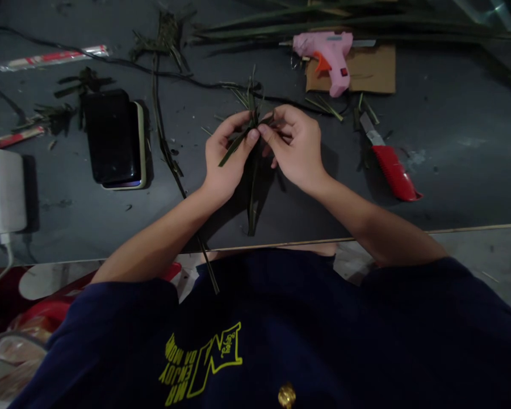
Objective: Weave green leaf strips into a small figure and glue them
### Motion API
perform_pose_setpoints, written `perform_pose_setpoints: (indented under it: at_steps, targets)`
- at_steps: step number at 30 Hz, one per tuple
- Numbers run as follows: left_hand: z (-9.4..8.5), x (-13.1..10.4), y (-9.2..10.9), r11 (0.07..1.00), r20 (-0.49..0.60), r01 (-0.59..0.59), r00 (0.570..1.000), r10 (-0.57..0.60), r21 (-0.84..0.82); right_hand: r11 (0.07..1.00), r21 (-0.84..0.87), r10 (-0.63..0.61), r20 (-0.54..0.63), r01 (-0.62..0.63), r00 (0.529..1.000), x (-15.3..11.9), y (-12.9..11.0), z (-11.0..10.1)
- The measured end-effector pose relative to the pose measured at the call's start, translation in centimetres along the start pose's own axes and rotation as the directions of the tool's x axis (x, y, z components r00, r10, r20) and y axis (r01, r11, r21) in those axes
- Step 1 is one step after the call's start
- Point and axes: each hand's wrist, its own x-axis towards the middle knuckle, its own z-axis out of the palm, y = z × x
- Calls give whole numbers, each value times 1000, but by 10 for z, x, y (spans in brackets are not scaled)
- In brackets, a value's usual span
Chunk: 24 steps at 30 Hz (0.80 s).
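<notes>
Between my two hands is a small bundle of dark green leaf strips (251, 187), its ends sticking out upward, to the left and down toward the table edge. My left hand (230, 153) pinches it from the left with thumb and fingers. From the right, my right hand (298, 145) grips the same strips, thumb tip close to the other thumb. Where the strips cross is partly covered by my fingers. Cut leaf scraps (238, 97) lie just beyond my hands.
A pink glue gun (326, 48) rests on cardboard (377, 71). A red-handled knife (394, 170) with its blade out lies right. Phones (111, 136), a white adapter (2, 193) and woven leaf pieces (166, 37) are left. A black cable (123, 62) crosses the table; long leaves (255, 27) lie behind.
</notes>
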Motion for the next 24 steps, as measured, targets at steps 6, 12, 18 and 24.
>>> perform_pose_setpoints:
  at_steps: [6,12,18,24]
  targets:
    - [5,6,11,996,13,-9,1000,10,-86,995,102,14,71,-21,997,8,9,-1]
    - [0,7,1,991,-3,11,1000,-12,-135,990,141,-31,150,10,988,14,14,-6]
    - [-1,9,1,998,29,-10,1000,11,-57,999,9,-54,90,53,994,15,16,-9]
    - [-8,12,-11,998,53,-64,997,64,1,995,-16,-100,77,102,992,12,18,-6]
